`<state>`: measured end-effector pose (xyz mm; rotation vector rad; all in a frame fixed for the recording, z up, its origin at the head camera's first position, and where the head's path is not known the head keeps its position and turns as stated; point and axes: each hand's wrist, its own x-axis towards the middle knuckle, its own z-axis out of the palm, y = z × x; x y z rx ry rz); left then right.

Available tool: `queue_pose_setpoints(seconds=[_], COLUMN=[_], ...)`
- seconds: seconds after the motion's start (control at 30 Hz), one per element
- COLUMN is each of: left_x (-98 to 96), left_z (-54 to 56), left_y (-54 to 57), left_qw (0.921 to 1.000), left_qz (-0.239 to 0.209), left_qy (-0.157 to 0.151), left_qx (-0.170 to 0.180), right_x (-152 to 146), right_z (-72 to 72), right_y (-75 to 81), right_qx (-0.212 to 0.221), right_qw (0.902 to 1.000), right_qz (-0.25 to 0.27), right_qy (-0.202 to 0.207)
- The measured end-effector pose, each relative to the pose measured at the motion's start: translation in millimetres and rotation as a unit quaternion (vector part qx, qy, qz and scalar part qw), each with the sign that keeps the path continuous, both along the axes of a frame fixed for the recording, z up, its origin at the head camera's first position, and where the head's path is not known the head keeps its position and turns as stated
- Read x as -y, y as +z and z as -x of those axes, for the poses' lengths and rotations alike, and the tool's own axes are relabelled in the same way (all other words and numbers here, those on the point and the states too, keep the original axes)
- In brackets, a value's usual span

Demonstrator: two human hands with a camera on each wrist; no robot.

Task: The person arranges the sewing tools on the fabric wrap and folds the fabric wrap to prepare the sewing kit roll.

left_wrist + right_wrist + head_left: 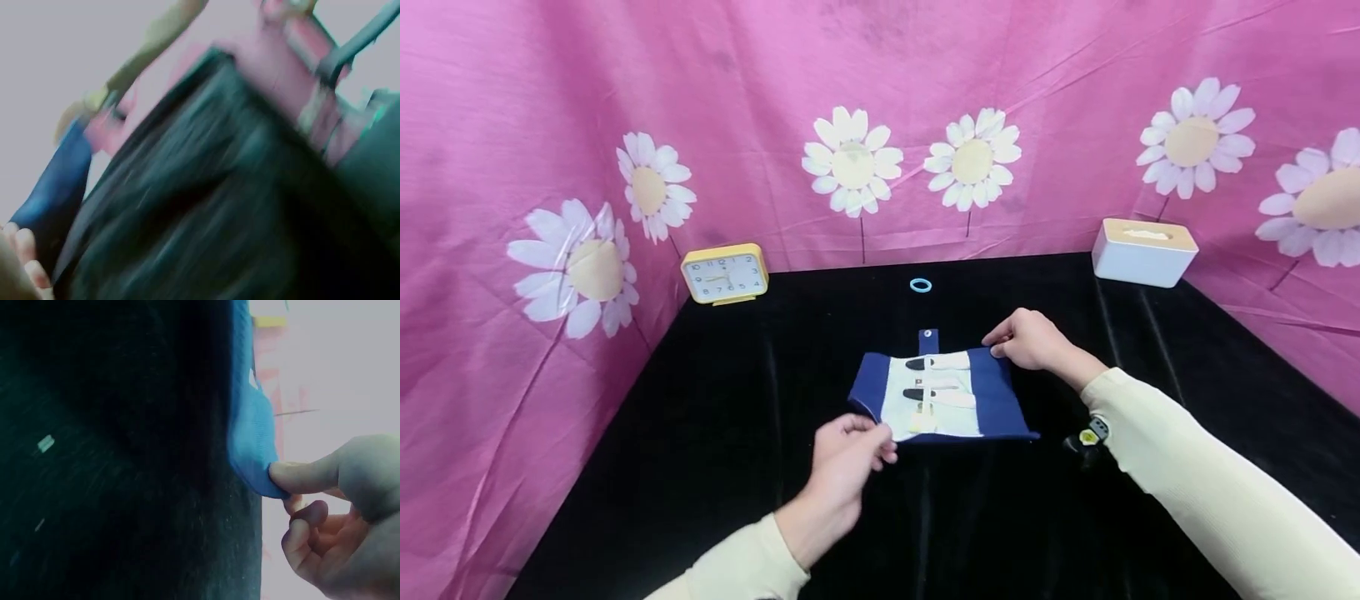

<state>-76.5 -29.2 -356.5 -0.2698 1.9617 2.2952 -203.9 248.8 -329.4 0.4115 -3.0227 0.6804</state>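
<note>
A blue fabric tool roll (997,400), unfolded with its pale lining up, is held between both hands. Several small tools (953,362) with white and black parts lie across the lining, too small to identify. A short snap strap (928,341) sticks out from the far edge. My left hand (844,462) pinches the near left corner, while my right hand (1032,340) pinches the far right corner. In the right wrist view, the thumb (300,477) presses the roll's blue edge (253,440). The left wrist view is blurred; some fingers (26,247) appear beside blue cloth (65,165).
A light blue ring (921,285) lies on the black cloth-covered table (700,442) beyond the roll. At the back left stands a yellow clock (725,274), and at the back right a white tissue box (1142,257). Pink flowered curtain (760,83) hangs behind.
</note>
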Motion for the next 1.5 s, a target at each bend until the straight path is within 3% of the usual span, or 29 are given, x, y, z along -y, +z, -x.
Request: queue_pose_setpoints(seconds=[0.1, 0.2, 0.3, 0.47, 0.6, 0.73, 0.8, 0.9, 0.93, 1.0, 1.07, 1.1, 1.17, 1.27, 1.3, 1.33, 1.4, 1.5], left_x=[-18.2, -31.8, -38.0, -32.7, -17.5, 3.8, 15.8, 35.0, 41.0, 50.4, 53.6, 52.5, 47.0, 36.0, 33.2, 31.2, 29.0, 31.0], left_z=[-22.8, -38.5, -46.1, -47.8, -48.1, -47.1, -45.0, -41.2, -40.1, -38.3, -38.0, -37.8, -37.3, -35.2, -33.9, -32.3, -29.2, -24.8], left_y=[-1.6, -3.6, -6.7, -12.4, -15.0, -11.9, -7.2, -0.3, 2.2, 6.7, 10.1, 11.4, 13.0, 13.9, 13.8, 13.6, 13.1, 12.2], left_qw=[0.9986, 0.9947, 0.9911, 0.9881, 0.9850, 0.9820, 0.9773, 0.9621, 0.9550, 0.9384, 0.9137, 0.8953, 0.8464, 0.7756, 0.7613, 0.7485, 0.7315, 0.7187], left_qz=[-0.045, -0.090, -0.117, -0.129, -0.129, -0.117, -0.106, -0.069, -0.048, 0.027, 0.142, 0.208, 0.344, 0.479, 0.503, 0.522, 0.544, 0.562], left_qy=[-0.004, -0.012, -0.018, -0.044, -0.082, -0.126, -0.168, -0.261, -0.292, -0.340, -0.348, -0.336, -0.289, -0.224, -0.211, -0.199, -0.180, -0.166], left_qx=[0.027, 0.048, 0.061, 0.071, 0.080, 0.077, 0.073, 0.038, 0.018, -0.054, -0.155, -0.205, -0.286, -0.344, -0.351, -0.358, -0.370, -0.374], right_x=[2.6, 3.9, 3.0, -5.5, -12.0, -16.6, -19.6, -25.7, -27.8, -32.2, -37.1, -39.5, -43.6, -47.4, -47.7, -48.0, -48.3, -48.0], right_z=[9.4, 15.1, 16.9, 13.2, -1.0, -25.1, -38.6, -59.5, -66.6, -80.1, -92.2, -97.1, -104.3, -108.9, -109.4, -109.7, -110.3, -112.7], right_y=[-5.9, -12.4, -19.3, -24.1, -14.8, -2.7, 1.0, 2.5, 2.3, 0.9, -0.8, -2.0, -5.6, -13.2, -16.0, -18.7, -22.5, -23.8], right_qx=[0.005, 0.009, 0.013, 0.009, 0.006, 0.005, 0.000, 0.013, 0.024, 0.055, 0.084, 0.094, 0.094, 0.081, 0.073, 0.064, 0.044, 0.021], right_qw=[1.0000, 0.9999, 0.9998, 0.9991, 0.9976, 0.9961, 0.9947, 0.9892, 0.9858, 0.9764, 0.9675, 0.9645, 0.9621, 0.9631, 0.9632, 0.9632, 0.9626, 0.9616], right_qz=[0.006, 0.008, 0.013, 0.032, 0.054, 0.067, 0.075, 0.083, 0.085, 0.086, 0.079, 0.075, 0.065, 0.063, 0.067, 0.073, 0.085, 0.104], right_qy=[0.001, 0.007, 0.012, 0.025, 0.044, 0.057, 0.070, 0.120, 0.143, 0.190, 0.225, 0.235, 0.247, 0.249, 0.249, 0.251, 0.254, 0.253])
